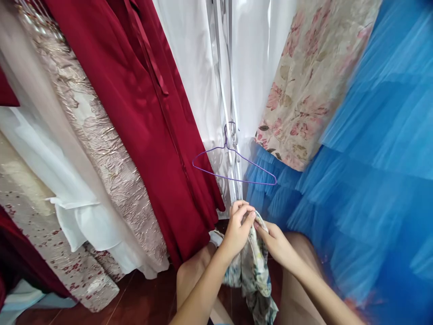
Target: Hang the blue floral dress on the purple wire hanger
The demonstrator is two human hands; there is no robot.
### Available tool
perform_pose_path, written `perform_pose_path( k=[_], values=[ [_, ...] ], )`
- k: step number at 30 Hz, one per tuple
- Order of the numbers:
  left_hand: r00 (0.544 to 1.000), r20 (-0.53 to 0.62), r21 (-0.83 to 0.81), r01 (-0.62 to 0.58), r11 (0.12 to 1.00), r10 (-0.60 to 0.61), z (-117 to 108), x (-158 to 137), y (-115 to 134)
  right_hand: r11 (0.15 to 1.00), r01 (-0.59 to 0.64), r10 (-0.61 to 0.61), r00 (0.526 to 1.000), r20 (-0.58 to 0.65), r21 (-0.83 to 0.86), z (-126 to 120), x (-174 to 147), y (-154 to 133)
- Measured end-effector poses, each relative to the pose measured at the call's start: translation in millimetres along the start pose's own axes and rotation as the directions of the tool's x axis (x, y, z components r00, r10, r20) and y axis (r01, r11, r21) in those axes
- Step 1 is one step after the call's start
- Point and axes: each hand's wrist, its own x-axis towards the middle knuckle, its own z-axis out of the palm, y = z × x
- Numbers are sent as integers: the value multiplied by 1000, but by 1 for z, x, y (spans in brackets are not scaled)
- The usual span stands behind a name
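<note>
Hanging garments fill the view above a dark wooden floor (142, 298): blue tulle skirt (379, 171), dark red dress (142, 113), white curtain (250, 67). A purple wire hanger (233, 167) hangs at centre. Below it, left hand (237, 230) and right hand (275, 241) pinch a floral garment (255, 275) with their fingers. No readable writing shows.

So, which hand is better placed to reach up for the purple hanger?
Probably the left hand. It grips the top of the floral garment right below the purple hanger. The right hand sits lower and further aside, also holding the cloth.
</note>
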Motion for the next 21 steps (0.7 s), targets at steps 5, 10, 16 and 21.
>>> perform_pose_path(
  k=[5,10,16,21],
  values=[
    [902,393,-342,324,882,-179,-9,-22,-24,993,9,-17,997,69,116,-25,-4,-28],
    [832,487,-172,389,905,-265,-16,-44,-33,976,160,-171,983,-61,-146,-68,18,-53],
    [957,259,64,119,991,-132,-32,-20,-4,937,241,-311,906,-288,-252,-103,84,-59],
    [998,69,122,-23,992,14,-39,13,10,969,170,-219,926,-309,-178,-111,149,-82]
  ],
)
